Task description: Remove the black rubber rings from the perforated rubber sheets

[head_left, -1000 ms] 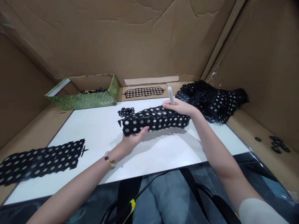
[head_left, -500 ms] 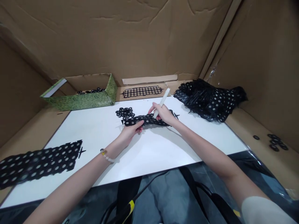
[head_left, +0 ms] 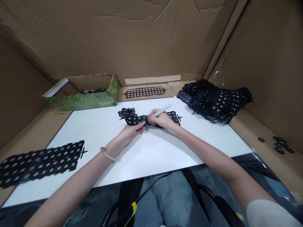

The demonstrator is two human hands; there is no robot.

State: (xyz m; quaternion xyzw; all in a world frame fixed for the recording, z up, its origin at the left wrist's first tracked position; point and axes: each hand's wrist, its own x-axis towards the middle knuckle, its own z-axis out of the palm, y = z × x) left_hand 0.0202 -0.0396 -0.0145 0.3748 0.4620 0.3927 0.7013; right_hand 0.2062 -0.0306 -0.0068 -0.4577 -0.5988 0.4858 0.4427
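Observation:
A black sheet with rows of pale round dots [head_left: 132, 120] lies on the white board, partly bent up under my hands. My left hand [head_left: 133, 130] pinches its near edge between thumb and fingers. In my right hand [head_left: 162, 119] is a white pen-like tool [head_left: 162, 110], its tip down at the sheet and hidden by my fingers. A small heap of black rings [head_left: 126, 112] touches the sheet's far left corner. The sheet's right end shows beyond my right hand.
A green box [head_left: 82, 100] with black rings inside stands back left. Behind the board lies a black perforated sheet [head_left: 145, 92]. A pile of dotted black sheets [head_left: 215, 101] sits back right, another dotted sheet [head_left: 42, 162] front left. Loose rings [head_left: 282, 145] lie far right.
My right hand has moved slightly left and down, and the white tool has tipped from steep to a flatter slant. The sheet's left part lies flatter, with more dots showing.

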